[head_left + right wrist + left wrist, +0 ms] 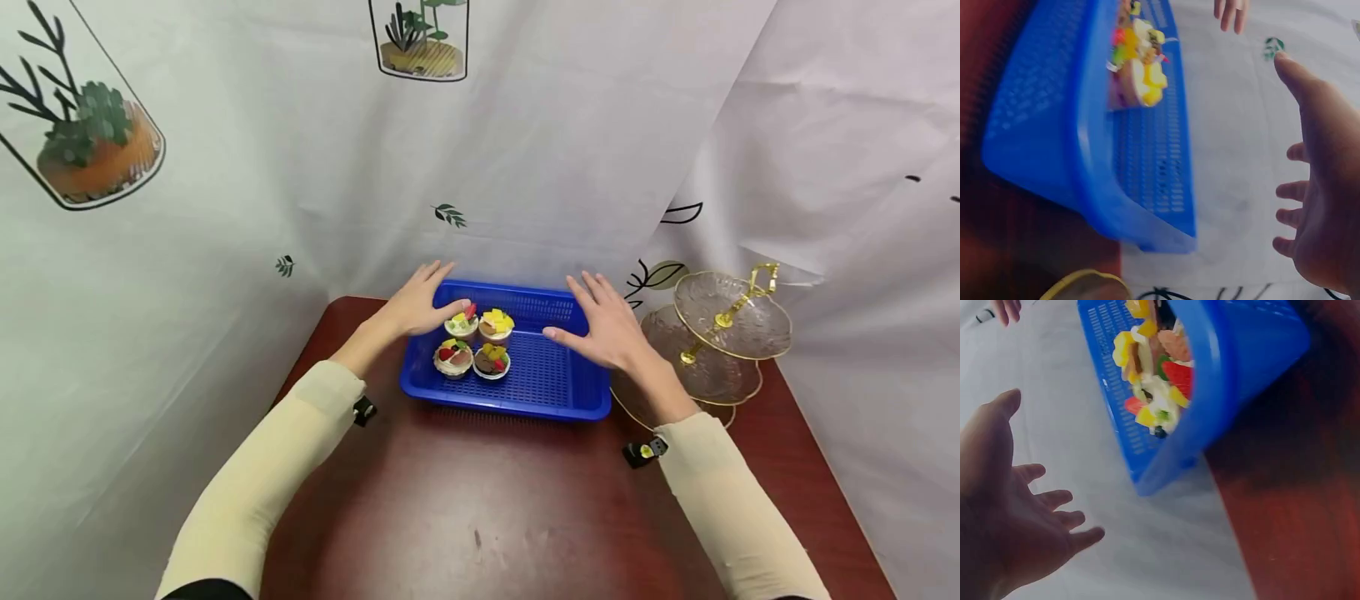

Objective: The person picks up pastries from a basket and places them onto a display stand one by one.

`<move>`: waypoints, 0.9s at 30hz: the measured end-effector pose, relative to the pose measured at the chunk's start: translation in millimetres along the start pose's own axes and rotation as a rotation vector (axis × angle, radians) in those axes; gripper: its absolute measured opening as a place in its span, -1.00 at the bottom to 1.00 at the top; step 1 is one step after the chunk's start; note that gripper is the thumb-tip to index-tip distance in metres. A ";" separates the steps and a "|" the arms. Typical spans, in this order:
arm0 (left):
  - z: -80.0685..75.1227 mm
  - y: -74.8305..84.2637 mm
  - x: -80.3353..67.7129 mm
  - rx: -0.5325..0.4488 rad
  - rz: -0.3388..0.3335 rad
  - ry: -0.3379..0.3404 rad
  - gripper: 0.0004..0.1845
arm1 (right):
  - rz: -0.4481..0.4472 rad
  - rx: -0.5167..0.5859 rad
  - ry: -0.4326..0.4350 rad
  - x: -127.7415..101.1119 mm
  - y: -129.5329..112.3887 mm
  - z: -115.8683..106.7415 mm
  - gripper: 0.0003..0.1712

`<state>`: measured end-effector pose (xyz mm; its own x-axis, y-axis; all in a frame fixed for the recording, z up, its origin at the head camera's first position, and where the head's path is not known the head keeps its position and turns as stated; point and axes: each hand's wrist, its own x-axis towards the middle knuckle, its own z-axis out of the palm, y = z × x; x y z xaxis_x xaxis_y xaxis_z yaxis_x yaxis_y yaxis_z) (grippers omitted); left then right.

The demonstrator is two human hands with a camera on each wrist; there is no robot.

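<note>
1. A blue basket (525, 375) sits at the centre of the head view on a dark red table (480, 508); four fruit-topped cupcakes (474, 342) cluster in its left half.
2. The left hand (420, 304) hovers over the basket's left rim, fingers straight and apart, holding nothing.
3. The right hand (607, 329) hovers over its right rim, fingers spread, empty.
4. A tiered glass stand (720, 333) is at centre right.
5. Risk: an uneven lift would likely tip the cupcakes; a wide right elbow could strike the stand.

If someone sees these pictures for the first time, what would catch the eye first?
Probably the blue basket at the far end of the red-brown table, with four fruit-topped cupcakes in its left half. Both open hands, left hand and right hand, hover over it. A tiered glass stand is at the right.
</note>
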<state>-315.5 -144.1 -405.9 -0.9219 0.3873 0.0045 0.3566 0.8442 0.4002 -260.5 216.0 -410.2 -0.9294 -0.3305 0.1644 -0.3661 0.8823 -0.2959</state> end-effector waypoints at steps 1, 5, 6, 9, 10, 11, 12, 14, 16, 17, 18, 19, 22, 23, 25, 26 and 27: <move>1.0 -4.6 -1.1 -0.036 0.004 0.002 0.00 | -0.011 0.012 -0.006 0.3 -1.9 3.9 0.23; 6.5 -25.6 -6.9 -0.172 -0.032 0.010 0.01 | -0.042 0.097 -0.024 1.7 -10.0 23.5 0.20; 7.9 -30.6 -8.6 -0.210 -0.052 0.009 0.01 | -0.047 0.120 -0.026 2.0 -11.7 29.4 0.19; 13.1 -44.3 -12.5 -0.350 -0.118 0.002 0.02 | -0.052 0.205 -0.032 1.0 -17.0 46.5 0.18; 15.1 -48.0 -13.3 -0.399 -0.137 -0.003 0.02 | -0.048 0.229 -0.040 0.6 -18.3 52.2 0.18; 17.0 -51.4 -14.0 -0.440 -0.157 -0.008 0.01 | -0.042 0.250 -0.048 0.2 -19.7 57.7 0.18; 18.6 -54.1 -15.3 -0.486 -0.175 -0.020 0.00 | -0.033 0.270 -0.059 -0.3 -21.2 62.8 0.18; 22.0 -59.5 -17.1 -0.595 -0.213 -0.044 -0.06 | -0.012 0.306 -0.087 -0.3 -24.9 71.6 0.19; 25.7 -63.4 -18.6 -0.718 -0.255 -0.068 -0.11 | 0.012 0.332 -0.116 0.5 -28.6 78.8 0.20; 28.1 -65.5 -19.1 -0.781 -0.275 -0.080 -0.13 | 0.019 0.339 -0.125 1.3 -30.1 82.3 0.20; 30.2 -67.1 -19.7 -0.843 -0.291 -0.092 -0.15 | 0.023 0.348 -0.134 2.5 -31.7 85.6 0.21; 32.7 -68.9 -19.6 -0.898 -0.301 -0.099 -0.18 | 0.023 0.352 -0.142 3.7 -33.1 88.7 0.21; 37.9 -73.0 -20.0 -1.002 -0.322 -0.118 -0.22 | 0.004 0.363 -0.159 7.9 -37.8 97.1 0.18; 38.8 -74.3 -20.3 -1.009 -0.324 -0.126 -0.24 | -0.006 0.364 -0.164 9.3 -39.6 99.7 0.16; 40.2 -76.2 -20.4 -1.028 -0.332 -0.137 -0.27 | -0.019 0.374 -0.175 12.0 -43.9 103.2 0.09; 40.9 -77.3 -20.2 -1.031 -0.336 -0.142 -0.29 | -0.025 0.381 -0.183 13.5 -46.1 104.8 0.06; 41.6 -78.1 -20.3 -1.032 -0.341 -0.145 -0.30 | -0.030 0.387 -0.189 15.1 -48.4 106.0 0.02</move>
<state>-318.4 -202.5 -475.4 -0.8976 0.2893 -0.3326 -0.2739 0.2251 0.9350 -261.8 132.8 -493.1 -0.8974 -0.4411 0.0136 -0.3500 0.6927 -0.6306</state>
